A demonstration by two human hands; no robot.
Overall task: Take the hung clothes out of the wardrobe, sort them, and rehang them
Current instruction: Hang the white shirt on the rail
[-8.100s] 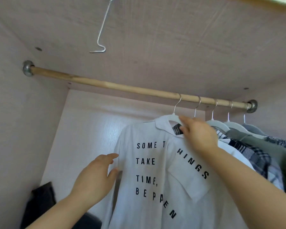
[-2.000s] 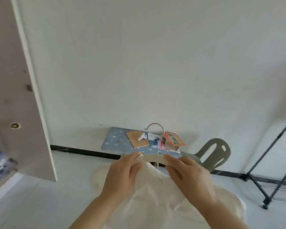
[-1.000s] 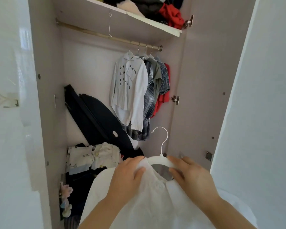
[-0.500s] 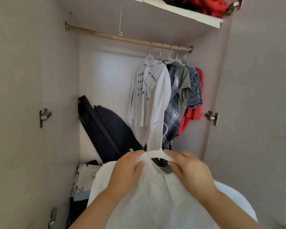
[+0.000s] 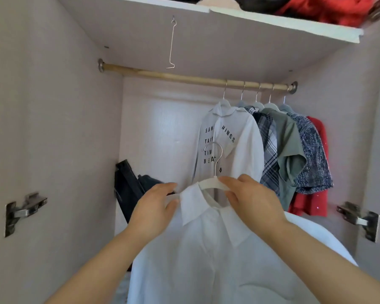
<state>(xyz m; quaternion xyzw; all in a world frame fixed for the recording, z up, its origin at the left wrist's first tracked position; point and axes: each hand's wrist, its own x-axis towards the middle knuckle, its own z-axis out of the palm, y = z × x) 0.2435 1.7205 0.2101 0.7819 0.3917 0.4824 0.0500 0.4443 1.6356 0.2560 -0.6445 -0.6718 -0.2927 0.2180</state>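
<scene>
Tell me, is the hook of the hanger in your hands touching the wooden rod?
Apart. The head view shows the hook hanging well below the rod.

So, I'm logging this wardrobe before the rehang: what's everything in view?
Shelf: one, white, above; piled clothes on it.
Rail: one, wooden, under the shelf.
Hung garments: five, white printed, plaid, green, blue-grey, red; rail's right end.
Wire hook: one, metal, hanging under the shelf.
Black case: one, leaning low left.
Hinge plates: two, metal, one per side wall.
White shirt: one, on a white hanger, held in front.
Left hand: grips the shirt's shoulder.
Right hand: fingers pinch the hanger.
</scene>
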